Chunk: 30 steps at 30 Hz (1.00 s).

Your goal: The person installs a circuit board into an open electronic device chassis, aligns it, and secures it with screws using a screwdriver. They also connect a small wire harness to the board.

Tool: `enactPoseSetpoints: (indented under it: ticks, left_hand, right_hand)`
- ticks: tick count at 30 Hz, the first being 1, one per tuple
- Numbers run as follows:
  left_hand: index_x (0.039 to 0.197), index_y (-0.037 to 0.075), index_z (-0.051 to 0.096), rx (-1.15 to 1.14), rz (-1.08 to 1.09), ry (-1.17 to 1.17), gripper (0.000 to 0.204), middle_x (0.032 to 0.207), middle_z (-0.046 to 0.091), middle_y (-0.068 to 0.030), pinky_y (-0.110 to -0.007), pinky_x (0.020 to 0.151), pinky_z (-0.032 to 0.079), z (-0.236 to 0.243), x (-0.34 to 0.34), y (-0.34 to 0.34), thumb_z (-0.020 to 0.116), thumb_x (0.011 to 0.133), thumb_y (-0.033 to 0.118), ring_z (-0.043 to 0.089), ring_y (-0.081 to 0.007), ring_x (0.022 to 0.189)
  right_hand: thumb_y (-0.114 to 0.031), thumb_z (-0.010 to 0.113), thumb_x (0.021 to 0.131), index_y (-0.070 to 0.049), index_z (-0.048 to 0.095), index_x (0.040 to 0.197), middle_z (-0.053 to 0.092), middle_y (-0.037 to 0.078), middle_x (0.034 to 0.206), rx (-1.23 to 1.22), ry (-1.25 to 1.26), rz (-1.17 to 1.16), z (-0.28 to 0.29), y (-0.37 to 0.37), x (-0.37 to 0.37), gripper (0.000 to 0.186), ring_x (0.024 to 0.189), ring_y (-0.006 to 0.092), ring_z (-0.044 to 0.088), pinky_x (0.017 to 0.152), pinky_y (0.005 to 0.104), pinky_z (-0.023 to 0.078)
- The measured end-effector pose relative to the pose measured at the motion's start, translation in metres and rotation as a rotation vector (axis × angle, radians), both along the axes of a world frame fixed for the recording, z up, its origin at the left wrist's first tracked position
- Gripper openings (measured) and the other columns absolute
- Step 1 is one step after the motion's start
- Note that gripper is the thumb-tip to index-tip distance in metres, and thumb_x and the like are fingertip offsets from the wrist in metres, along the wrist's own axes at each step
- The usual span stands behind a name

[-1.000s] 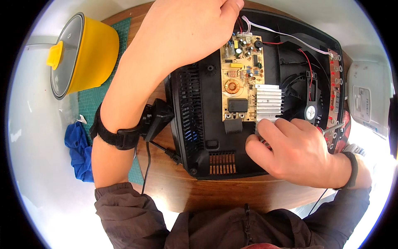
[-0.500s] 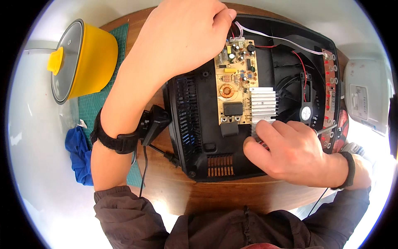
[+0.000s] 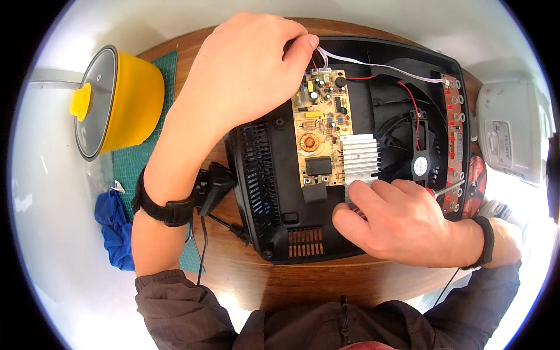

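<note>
Indoors | right grip (image 3: 396, 224) clasping screwdriver (image 3: 450, 188) | left grip (image 3: 256, 64) unclear | wooden table (image 3: 303, 284) | white wall (image 3: 408, 16)

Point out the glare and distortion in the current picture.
Head view: white washout at the right, below the pale box; head view: bright patch near the wooden table's front edge, which looks bowed; head view: black corners around the fisheye image.

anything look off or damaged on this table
Nothing looks spilled or clearly damaged. The blue cloth lies crumpled at the edge of the green mat, merely untidy. The black housing is open, its circuit board exposed, which fits the screwdriver in the right hand.
</note>
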<state>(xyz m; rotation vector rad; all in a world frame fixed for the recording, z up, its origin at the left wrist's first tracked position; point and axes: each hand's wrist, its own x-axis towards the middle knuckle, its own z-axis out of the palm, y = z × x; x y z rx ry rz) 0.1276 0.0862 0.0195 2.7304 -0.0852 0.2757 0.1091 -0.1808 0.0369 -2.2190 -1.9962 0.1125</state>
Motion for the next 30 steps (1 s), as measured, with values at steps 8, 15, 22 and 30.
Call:
enactPoseSetpoints:
  ticks: [8, 15, 22, 30]
  left_hand:
    - [0.108, 0.003, 0.077, 0.021, 0.044, 0.002, 0.034, 0.1, 0.074, -0.0207, -0.043, 0.083, 0.055, -0.002, 0.001, -0.001, 0.062, 0.102, 0.033, 0.069, -0.0428, 0.093]
    - [0.113, 0.005, 0.075, 0.019, 0.054, -0.031, 0.032, 0.097, 0.074, -0.0197, -0.041, 0.081, 0.055, 0.01, -0.011, 0.008, 0.066, 0.1, 0.033, 0.071, -0.0379, 0.089]
    - [0.109, -0.001, 0.072, 0.086, 0.14, -0.156, 0.023, 0.095, 0.073, -0.0156, -0.036, 0.08, 0.054, 0.068, -0.05, -0.029, 0.073, 0.096, 0.018, 0.07, -0.0277, 0.085]
    - [0.095, 0.008, 0.061, 0.018, -0.07, 0.225, 0.039, 0.084, 0.062, -0.0072, -0.039, 0.062, 0.049, 0.056, -0.12, -0.032, 0.088, 0.072, 0.026, 0.064, -0.029, 0.071]
  right_hand:
    - [-0.02, 0.067, 0.074, -0.014, 0.052, 0.076, 0.047, 0.001, 0.074, -0.038, -0.022, 0.002, 0.003, 0.001, -0.002, 0.017, 0.059, 0.0126, 0.058, 0.048, 0.0267, 0.045]
    - [-0.019, 0.067, 0.075, -0.013, 0.053, 0.078, 0.048, 0.002, 0.075, -0.005, 0.012, 0.004, 0.003, 0.003, -0.002, 0.016, 0.06, 0.0137, 0.059, 0.049, 0.0286, 0.048]
    - [0.005, 0.072, 0.069, -0.004, 0.062, 0.108, 0.054, 0.012, 0.089, 0.085, 0.327, -0.137, 0.041, 0.003, 0.015, 0.041, 0.072, 0.03, 0.06, 0.06, 0.0387, 0.049]
    - [-0.007, 0.072, 0.082, -0.007, 0.051, 0.127, 0.053, 0.016, 0.105, 0.51, 0.554, -0.1, 0.064, 0.0, 0.032, 0.049, 0.089, 0.0339, 0.064, 0.074, 0.0408, 0.054]
